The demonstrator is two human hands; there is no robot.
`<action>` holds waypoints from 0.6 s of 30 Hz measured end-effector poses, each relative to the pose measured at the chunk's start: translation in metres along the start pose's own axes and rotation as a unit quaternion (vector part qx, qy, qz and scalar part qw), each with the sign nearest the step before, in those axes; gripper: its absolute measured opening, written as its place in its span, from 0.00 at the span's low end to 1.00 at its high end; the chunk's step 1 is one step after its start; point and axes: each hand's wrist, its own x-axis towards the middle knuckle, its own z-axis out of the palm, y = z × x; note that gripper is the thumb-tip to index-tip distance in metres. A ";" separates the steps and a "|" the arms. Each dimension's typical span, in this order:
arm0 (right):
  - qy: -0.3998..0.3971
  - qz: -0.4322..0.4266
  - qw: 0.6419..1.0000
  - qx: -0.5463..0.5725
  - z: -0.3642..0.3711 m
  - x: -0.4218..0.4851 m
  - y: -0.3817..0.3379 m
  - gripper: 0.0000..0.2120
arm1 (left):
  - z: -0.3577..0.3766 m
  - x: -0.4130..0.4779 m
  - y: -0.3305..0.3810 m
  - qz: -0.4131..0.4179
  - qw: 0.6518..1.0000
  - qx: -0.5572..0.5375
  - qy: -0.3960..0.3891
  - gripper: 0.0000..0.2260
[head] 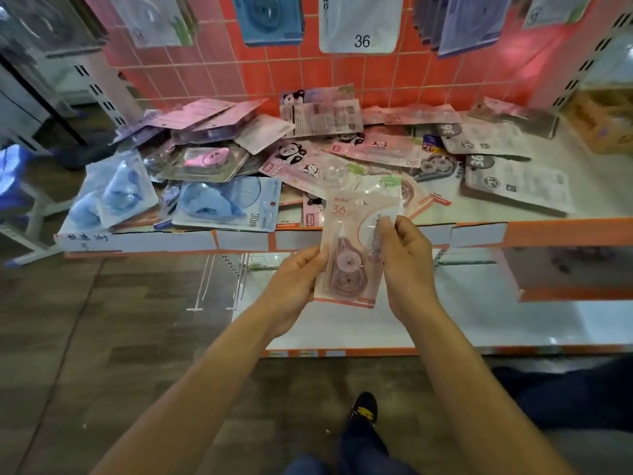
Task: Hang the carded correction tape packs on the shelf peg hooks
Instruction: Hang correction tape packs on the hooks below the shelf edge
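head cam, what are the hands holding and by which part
A pink carded correction tape pack, held by both hands: the left hand pinches its left edge, the right hand grips its right edge.

A single wide-angle view from the person's head looks forward and down, close to the shelf (548,231). The red grid panel (274,77) sits at twelve o'clock, the floor (102,320) from six to nine.
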 end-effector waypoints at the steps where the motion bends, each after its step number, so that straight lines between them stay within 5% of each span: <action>1: 0.004 0.007 1.000 0.002 0.002 -0.005 0.003 0.09 | -0.004 -0.004 -0.005 -0.004 1.000 0.002 -0.002 0.10; 18: -0.002 0.124 0.992 -0.019 0.014 -0.063 0.139 0.10 | -0.057 -0.027 -0.155 -0.116 0.993 -0.027 0.006 0.09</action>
